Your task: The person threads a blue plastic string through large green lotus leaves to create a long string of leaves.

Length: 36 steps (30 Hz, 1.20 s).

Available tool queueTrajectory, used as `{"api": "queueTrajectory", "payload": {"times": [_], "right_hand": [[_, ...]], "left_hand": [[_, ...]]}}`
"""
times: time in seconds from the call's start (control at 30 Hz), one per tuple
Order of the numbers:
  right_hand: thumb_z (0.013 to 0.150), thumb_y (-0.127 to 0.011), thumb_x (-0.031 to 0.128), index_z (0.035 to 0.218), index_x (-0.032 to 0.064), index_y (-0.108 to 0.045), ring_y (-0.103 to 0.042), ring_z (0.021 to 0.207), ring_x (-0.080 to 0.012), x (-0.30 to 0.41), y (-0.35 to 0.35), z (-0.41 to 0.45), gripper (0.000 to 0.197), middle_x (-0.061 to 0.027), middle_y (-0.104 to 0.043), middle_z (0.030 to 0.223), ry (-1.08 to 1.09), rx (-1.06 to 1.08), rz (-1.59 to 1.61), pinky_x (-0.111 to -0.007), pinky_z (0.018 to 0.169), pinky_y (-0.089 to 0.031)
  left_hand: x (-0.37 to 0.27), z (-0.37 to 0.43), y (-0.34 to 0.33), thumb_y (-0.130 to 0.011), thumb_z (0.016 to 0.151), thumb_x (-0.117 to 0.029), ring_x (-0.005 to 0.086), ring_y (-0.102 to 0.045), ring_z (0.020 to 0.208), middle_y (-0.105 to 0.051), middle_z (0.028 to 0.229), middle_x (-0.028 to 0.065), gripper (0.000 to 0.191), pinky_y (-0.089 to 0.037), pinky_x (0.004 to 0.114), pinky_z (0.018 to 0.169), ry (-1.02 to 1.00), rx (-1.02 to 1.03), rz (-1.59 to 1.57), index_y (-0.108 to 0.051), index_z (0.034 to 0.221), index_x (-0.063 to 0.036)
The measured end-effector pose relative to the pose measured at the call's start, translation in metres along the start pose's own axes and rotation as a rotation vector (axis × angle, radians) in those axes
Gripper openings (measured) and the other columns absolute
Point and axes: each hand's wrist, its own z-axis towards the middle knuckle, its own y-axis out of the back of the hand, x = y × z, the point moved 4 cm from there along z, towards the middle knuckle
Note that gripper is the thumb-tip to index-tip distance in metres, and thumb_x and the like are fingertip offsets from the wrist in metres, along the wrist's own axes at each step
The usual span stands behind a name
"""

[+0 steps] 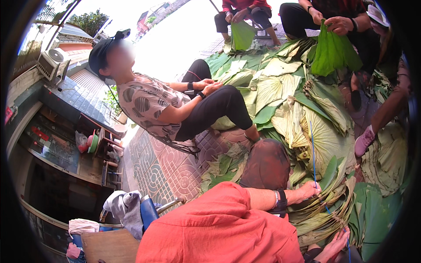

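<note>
My left hand point(309, 191) pinches a thin blue cord point(313, 154) whose loose end sticks up past my fingers. That cord crosses a bundle of folded, half-dried lotus leaves point(324, 217) at its gathered stem ends. On the bundle's other side, my right hand point(335, 242) has the same cord at its fingertips, and the rest trails down to the picture's lower edge. My red sleeve hides part of the bundle's near side. Flat green leaves point(371, 213) lie against the bundle on the right.
A wide heap of lotus leaves point(279, 85) spreads ahead. A seated person point(151, 102) is at the left; others at the top hold green leaves point(332, 49). Leaf scraps point(227, 164) lie on the paving point(164, 161). Behind me stand a wooden board point(110, 246) and draped cloths point(125, 207).
</note>
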Motion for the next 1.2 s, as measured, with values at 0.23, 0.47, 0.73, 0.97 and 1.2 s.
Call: {"api": "queueTrajectory", "payload": {"times": [0.23,0.47,0.73,0.97,1.2], "right_hand": [[0.079,-0.048,0.014,0.095,-0.0065,-0.053,-0.050,0.085,-0.0266,-0.002,0.002,0.000,0.027,-0.0173,-0.053,0.095,0.086,0.004,-0.057,-0.032,0.074,-0.044],[0.080,-0.046,0.014,0.096,-0.0075,-0.052,-0.050,0.084,-0.0284,-0.004,0.004,0.006,0.028,-0.0199,-0.055,0.093,0.580,0.150,-0.607,-0.035,0.077,-0.040],[0.076,-0.050,0.012,0.099,-0.0097,-0.050,-0.049,0.090,-0.0254,-0.006,0.000,0.002,0.031,-0.0188,-0.051,0.100,0.036,-0.031,-0.062,-0.032,0.078,-0.041],[0.076,-0.051,0.013,0.104,-0.0092,-0.047,-0.047,0.093,-0.0256,-0.015,0.006,0.009,0.036,-0.0192,-0.049,0.104,0.050,-0.005,-0.042,-0.032,0.080,-0.041],[0.082,-0.048,0.034,0.112,-0.0008,-0.046,-0.044,0.102,-0.0187,-0.054,0.031,0.039,0.047,-0.0106,-0.048,0.109,0.010,0.047,-0.083,-0.029,0.088,-0.032]], "left_hand": [[0.005,0.003,0.000,-0.055,0.077,-0.011,0.0057,-0.040,0.057,-0.049,0.064,-0.0051,0.003,-0.032,0.021,0.052,-0.004,0.049,0.018,-0.056,0.075,-0.0090],[0.001,0.001,0.001,-0.054,0.077,-0.010,0.0059,-0.040,0.057,-0.049,0.064,-0.0048,0.004,-0.032,0.021,0.052,0.006,0.043,0.011,-0.056,0.075,-0.0085],[0.001,0.001,-0.001,-0.051,0.075,-0.005,0.0076,-0.040,0.057,-0.048,0.061,-0.0034,0.007,-0.033,0.023,0.052,-0.028,0.026,-0.012,-0.054,0.068,-0.0066],[0.005,0.004,-0.001,-0.050,0.075,-0.005,0.0075,-0.039,0.056,-0.047,0.061,-0.0039,0.007,-0.032,0.022,0.051,-0.026,0.039,-0.026,-0.054,0.070,-0.0065],[0.004,0.003,-0.001,-0.049,0.075,-0.005,0.0073,-0.038,0.055,-0.046,0.060,-0.0040,0.007,-0.031,0.022,0.050,-0.037,0.020,-0.006,-0.053,0.069,-0.0067]]}}
